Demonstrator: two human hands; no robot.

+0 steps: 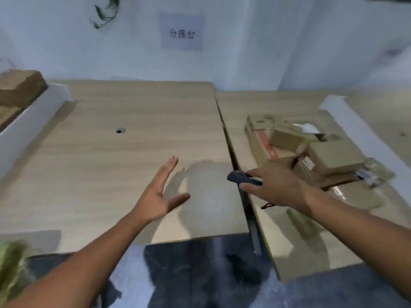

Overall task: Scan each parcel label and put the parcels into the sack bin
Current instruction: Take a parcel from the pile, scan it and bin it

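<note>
The left hand [159, 197] hovers with fingers spread, empty, over the tabletop [111, 152]. The right hand [275, 187] has its fingers clamped on a dark scanner [242, 178], partly hidden, beside blurred parcels [311, 150].

Your left hand [159, 196] is extended forward, palm open, fingers straight and thumb spread, holding nothing. Your right hand [275, 187] is extended forward, palm down, fingers curled around a dark scanner [243, 178].

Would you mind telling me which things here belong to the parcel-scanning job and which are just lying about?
For the job:
scanner in the right hand
pile of parcels
empty left hand

Just lying about:
wall sign
plant sprig
</note>
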